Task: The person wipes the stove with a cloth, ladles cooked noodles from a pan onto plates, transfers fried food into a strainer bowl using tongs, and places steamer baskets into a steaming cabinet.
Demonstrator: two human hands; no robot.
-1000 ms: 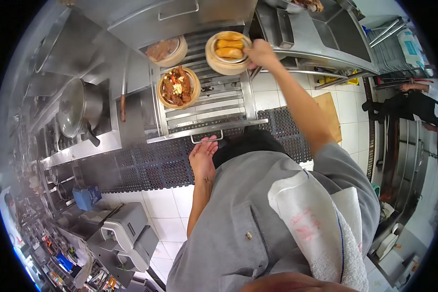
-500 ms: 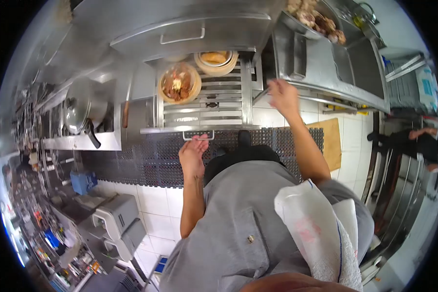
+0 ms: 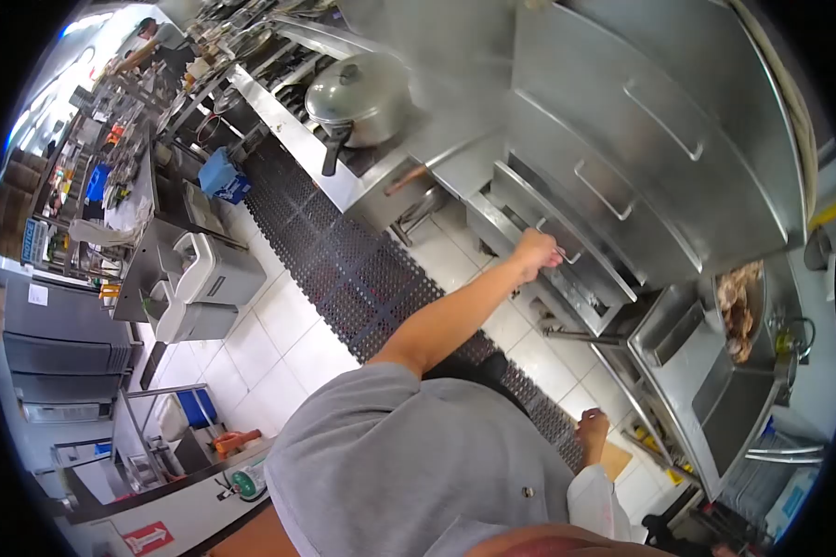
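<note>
My left hand (image 3: 536,255) is closed on the wire handle (image 3: 574,257) of a steel drawer (image 3: 567,237) in the tall steel cabinet (image 3: 659,121). The drawer is pushed most of the way in, and a narrow dark gap shows at its top. No bamboo baskets or food can be seen in it from here. Low on the right, my right hand (image 3: 593,429) hangs beside my body, away from the drawer, its fingers curled in with nothing visible in them.
A lidded pot (image 3: 367,97) stands on the stove left of the cabinet. At the right are a steel sink counter (image 3: 692,357) and a pan of meat (image 3: 739,311). A black perforated mat (image 3: 344,251) crosses the tiled floor. Another person (image 3: 169,51) is far back at upper left.
The drawer has slid inward with my left hand at its handle, and the baskets are out of sight. My right hand has let go of the basket and dropped. The view has turned left.
</note>
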